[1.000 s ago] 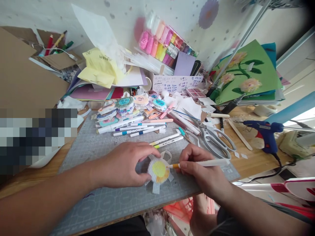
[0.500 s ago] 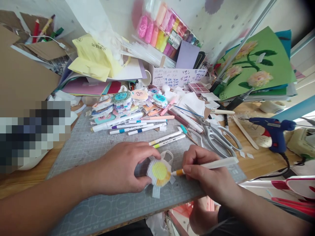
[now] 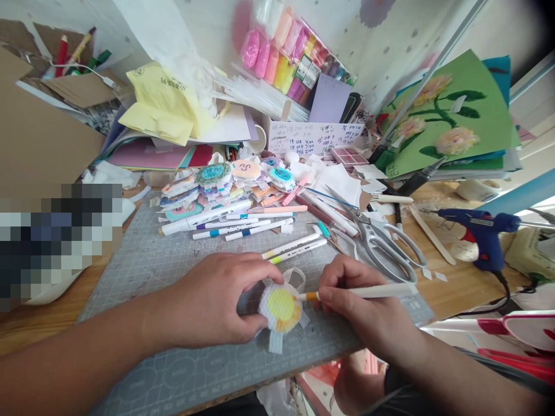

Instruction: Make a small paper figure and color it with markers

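Observation:
My left hand (image 3: 217,300) grips a small round white textured piece (image 3: 266,306) by its left edge, thumb below and fingers above. The piece has a yellow centre, an orange band along its lower right, and white tabs sticking out at top and bottom. My right hand (image 3: 362,300) is closed round a white marker (image 3: 385,290) with an orange collar. The marker's tip touches the upper right edge of the yellow centre. Both hands are just above the grey cutting mat (image 3: 173,375).
Beyond the hands lie several markers (image 3: 247,229) and a pile of coloured round pieces (image 3: 214,173). Scissors (image 3: 381,240) rest at the right, with a blue glue gun (image 3: 481,228) farther right. Coloured paper (image 3: 147,156) and a green flower picture (image 3: 481,115) stand behind.
The marker tip has moved up along the right side of the round piece, my right hand shifting slightly up and left with it. My left hand still holds the piece.

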